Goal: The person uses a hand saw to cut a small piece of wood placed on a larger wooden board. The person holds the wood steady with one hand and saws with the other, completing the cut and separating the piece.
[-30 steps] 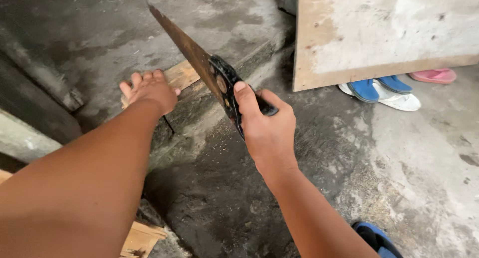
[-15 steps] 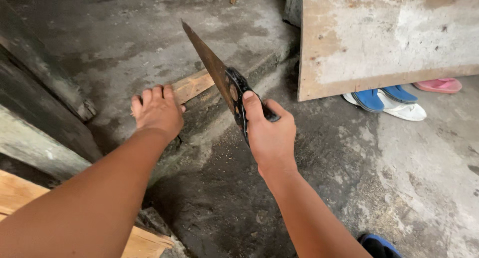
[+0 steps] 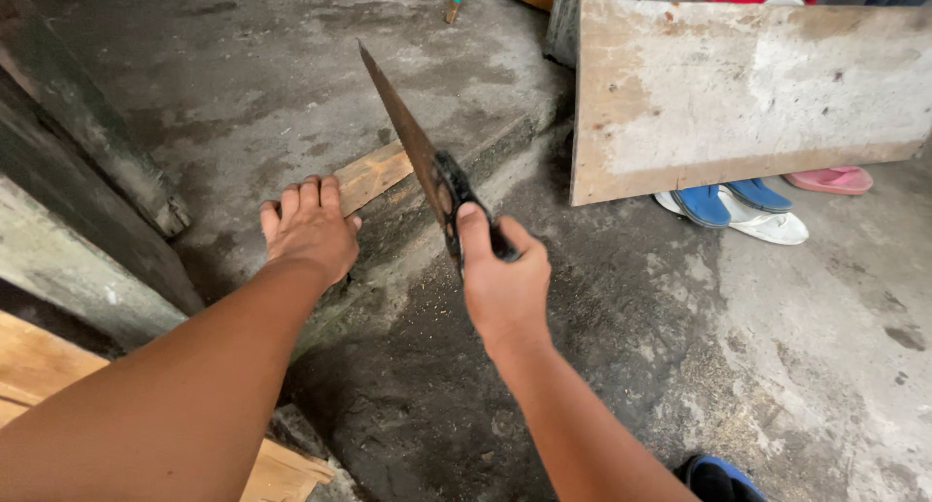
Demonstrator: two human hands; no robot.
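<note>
My right hand (image 3: pixel 503 281) grips the black handle of a rusty hand saw (image 3: pixel 408 148). Its blade rises up and to the left, crossing the end of a narrow wooden plank (image 3: pixel 374 175). That plank lies on a raised concrete step (image 3: pixel 291 84), its end at the step's edge. My left hand (image 3: pixel 309 227) presses flat on the plank, fingers spread, just left of the blade. Sawdust is scattered on the dark floor below the step.
A large whitish board (image 3: pixel 748 94) leans at the right, with blue, white and pink sandals (image 3: pixel 743 206) under it. A weathered wooden post (image 3: pixel 87 162) stands at the left. More pale planks (image 3: pixel 39 366) lie bottom left. A blue sandal (image 3: pixel 718 480) shows at the bottom edge.
The saw and my right hand have drawn back toward me and to the right. My left hand stays pressed on the plank. The view has shifted a little.
</note>
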